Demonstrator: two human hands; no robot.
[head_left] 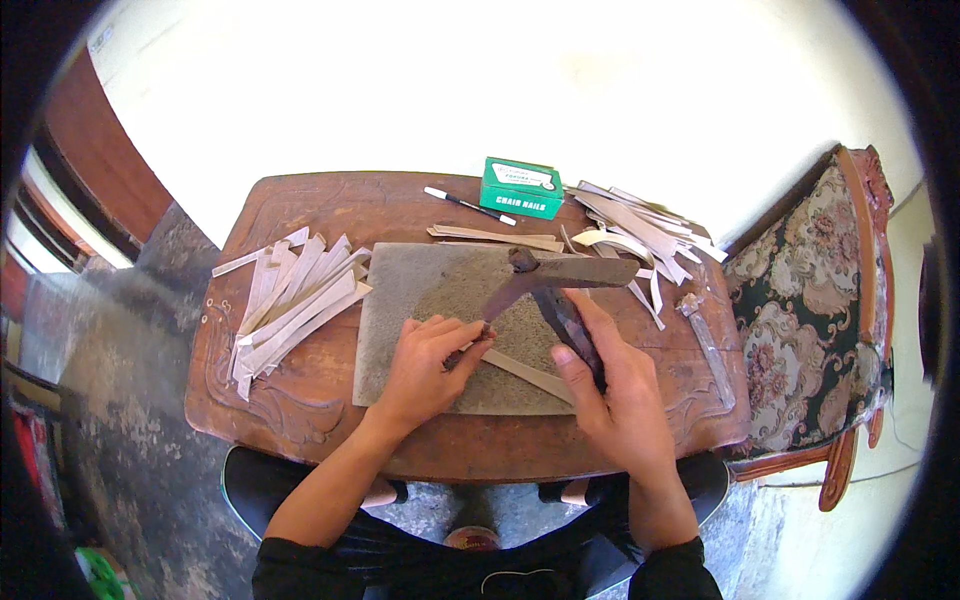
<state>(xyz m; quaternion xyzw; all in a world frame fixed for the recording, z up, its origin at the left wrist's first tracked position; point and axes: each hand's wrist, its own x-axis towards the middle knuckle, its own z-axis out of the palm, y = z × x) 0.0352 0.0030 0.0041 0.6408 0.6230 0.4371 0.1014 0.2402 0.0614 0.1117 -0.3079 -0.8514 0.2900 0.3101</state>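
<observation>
My right hand (pixel 622 395) is wrapped round the dark handle of a hammer (pixel 590 272), whose long, worn metal head is raised over a grey stone slab (pixel 400 285). One tapered end of the head hangs close to the fingertips of my left hand (pixel 428 368). Those fingers are pinched together at the upper end of a narrow pale strip (pixel 528 379), which slants down to the right across the slab. A small dark bit shows at the left fingertips, too small to name. What the strip is made of cannot be told.
A carved wooden table (pixel 320 425) bears everything. Pale strips (pixel 300 310) are heaped on the left, with another pile (pixel 650 225) at the back right. Behind the slab are a pen (pixel 468 206) and a green box (pixel 521 188). A flowered chair (pixel 800 310) stands at right.
</observation>
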